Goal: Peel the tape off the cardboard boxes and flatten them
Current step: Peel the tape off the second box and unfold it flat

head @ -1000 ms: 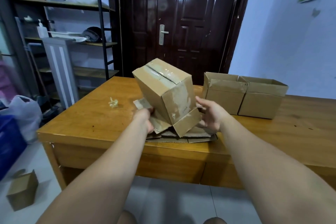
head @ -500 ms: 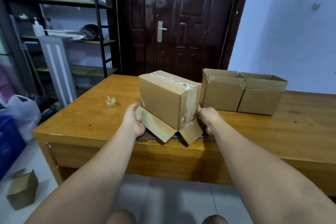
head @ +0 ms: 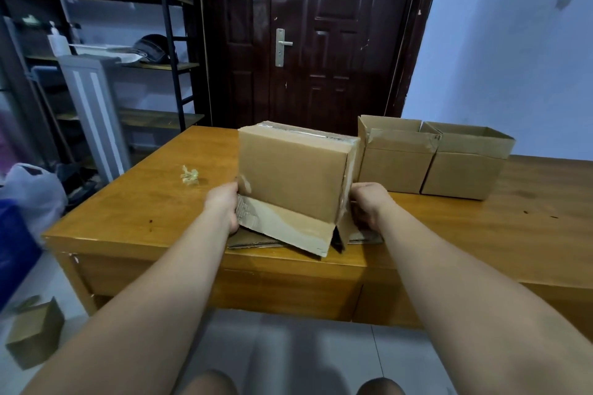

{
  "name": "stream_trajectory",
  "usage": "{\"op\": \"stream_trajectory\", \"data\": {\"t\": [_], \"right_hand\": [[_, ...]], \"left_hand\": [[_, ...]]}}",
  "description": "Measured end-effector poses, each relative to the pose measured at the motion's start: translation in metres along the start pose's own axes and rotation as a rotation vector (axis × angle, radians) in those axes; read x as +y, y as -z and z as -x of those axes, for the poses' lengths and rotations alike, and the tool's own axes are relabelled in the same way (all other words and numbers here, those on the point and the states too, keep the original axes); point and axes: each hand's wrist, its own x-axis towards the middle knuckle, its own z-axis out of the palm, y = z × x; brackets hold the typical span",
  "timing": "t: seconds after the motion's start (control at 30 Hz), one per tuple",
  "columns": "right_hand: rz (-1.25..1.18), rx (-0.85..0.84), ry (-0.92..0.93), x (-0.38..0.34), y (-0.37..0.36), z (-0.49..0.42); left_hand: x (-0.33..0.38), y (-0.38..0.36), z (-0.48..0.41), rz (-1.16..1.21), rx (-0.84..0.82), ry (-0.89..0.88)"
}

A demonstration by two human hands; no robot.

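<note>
A brown cardboard box (head: 293, 175) stands upright near the table's front edge, clear tape along its top seam and its bottom flaps splayed outward. It rests on a stack of flattened cardboard (head: 253, 239). My left hand (head: 224, 207) grips the box's lower left side at the flap. My right hand (head: 367, 205) holds its lower right side. Two open-topped boxes (head: 396, 159) (head: 467, 163) stand side by side to the right, at the back of the table.
A crumpled ball of tape (head: 190, 175) lies on the wooden table (head: 144, 212) to the left. A small box (head: 35, 332) sits on the floor at lower left, near a white bag (head: 35, 191). Shelving stands at left, a dark door behind.
The box was tilted up in both hands; it has been turned and set down upright on the flattened cardboard. Both hands slid down to its lower sides.
</note>
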Motion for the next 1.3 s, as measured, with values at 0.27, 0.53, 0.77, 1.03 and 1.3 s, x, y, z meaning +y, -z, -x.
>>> {"op": "stream_trajectory", "data": {"t": [0.27, 0.53, 0.77, 1.03, 1.3], "right_hand": [[-0.328, 0.08, 0.269, -0.055, -0.002, 0.022], [0.299, 0.005, 0.199, -0.081, 0.007, 0.04], [0.423, 0.025, 0.33, -0.074, -0.009, 0.036], [0.335, 0.119, 0.268, -0.065, -0.008, 0.027], [0.41, 0.164, 0.306, -0.063, -0.011, 0.024]], "left_hand": [[-0.023, -0.012, 0.004, -0.321, 0.268, -0.412], [-0.019, -0.011, 0.023, -0.579, 0.368, -0.436], [0.016, -0.019, 0.053, -0.308, 0.069, -0.504], [0.046, -0.038, 0.055, -0.482, 0.016, -0.415], [0.059, -0.024, 0.046, -0.381, -0.035, -0.246]]}}
